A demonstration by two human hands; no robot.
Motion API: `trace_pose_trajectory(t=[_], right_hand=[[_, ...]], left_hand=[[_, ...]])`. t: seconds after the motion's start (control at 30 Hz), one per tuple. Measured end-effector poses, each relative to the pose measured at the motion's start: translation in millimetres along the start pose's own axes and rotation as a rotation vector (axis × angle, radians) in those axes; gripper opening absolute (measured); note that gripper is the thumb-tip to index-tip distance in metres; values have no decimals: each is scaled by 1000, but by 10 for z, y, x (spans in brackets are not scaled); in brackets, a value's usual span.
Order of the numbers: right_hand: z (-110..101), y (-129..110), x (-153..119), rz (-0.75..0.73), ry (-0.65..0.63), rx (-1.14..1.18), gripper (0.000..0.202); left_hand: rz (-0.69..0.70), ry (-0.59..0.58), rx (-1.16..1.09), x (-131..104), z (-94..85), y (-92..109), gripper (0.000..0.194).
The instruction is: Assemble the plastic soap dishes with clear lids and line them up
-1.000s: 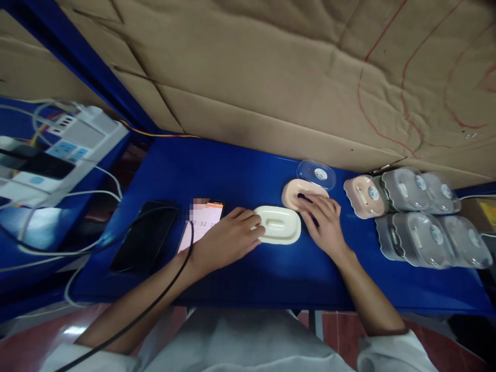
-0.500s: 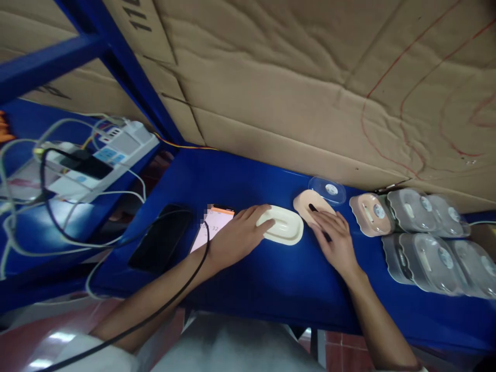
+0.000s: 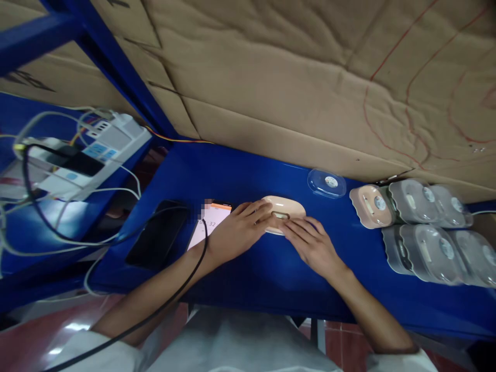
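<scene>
A peach oval dish lies in front of me on the blue table, with a small pale-edged slot near its middle. A cream rim shows just beneath its near edge. My left hand rests on the dish's left side, fingers bent over it. On the near right side, my right hand touches the dish with its fingers close together. What lies under the fingertips is hidden. Behind the dish sits a clear lid with a round label.
Several lidded boxes stand at the right, one of them peach. A lit phone and a dark phone lie left. Beyond them is a power strip with tangled cables; cardboard lines the back.
The peach piece has moved left from beside the clear lid onto the cream dish, and my right hand has moved left with it. The dark slim item by my right hand no longer shows.
</scene>
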State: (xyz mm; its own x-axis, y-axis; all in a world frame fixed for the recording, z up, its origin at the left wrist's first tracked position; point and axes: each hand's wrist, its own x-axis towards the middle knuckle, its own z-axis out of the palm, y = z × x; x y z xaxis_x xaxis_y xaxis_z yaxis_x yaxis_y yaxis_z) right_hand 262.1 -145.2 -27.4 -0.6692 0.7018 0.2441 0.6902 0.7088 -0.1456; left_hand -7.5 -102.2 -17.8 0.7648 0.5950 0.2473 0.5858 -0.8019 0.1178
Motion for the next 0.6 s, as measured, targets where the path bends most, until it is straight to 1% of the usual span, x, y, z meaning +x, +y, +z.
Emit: trace_pose_trajectory(t=[0.07,0.1,0.13,0.17,0.23,0.27,0.3,0.33,0.43,0.53,0.6], right_hand=[[-20,130,-18,-33,-28,33,60],[-41,228,-26,-27,-21,63,59],[-67,345,-36,17,5,90,58],[-93,473,-49,103,48,102,59],[-133,718,-92,341,142,67,61],[-140,812,-120,446,166,26,62],[-137,877,-151,516,167,-16,64],[-126,910,-182,549,153,-53,65],[-67,876,-251,546,100,-104,66],[-24,815,-267,534,86,-62,70],[-30,802,-255,525,110,12,68]], left_hand=[[6,-27,14,-5,-6,3,32],[7,-40,14,-8,-12,5,32],[7,-52,7,-10,-20,5,32],[6,-64,-4,-13,-30,5,32],[6,-84,-30,-20,-51,0,33],[5,-88,-42,-25,-63,-3,33],[7,-92,-55,-31,-75,-7,33],[15,-96,-72,-38,-87,-10,31],[31,-116,-136,-57,-127,-13,30],[-22,-116,-164,-70,-157,-4,46],[-55,-98,-151,-78,-161,6,57]])
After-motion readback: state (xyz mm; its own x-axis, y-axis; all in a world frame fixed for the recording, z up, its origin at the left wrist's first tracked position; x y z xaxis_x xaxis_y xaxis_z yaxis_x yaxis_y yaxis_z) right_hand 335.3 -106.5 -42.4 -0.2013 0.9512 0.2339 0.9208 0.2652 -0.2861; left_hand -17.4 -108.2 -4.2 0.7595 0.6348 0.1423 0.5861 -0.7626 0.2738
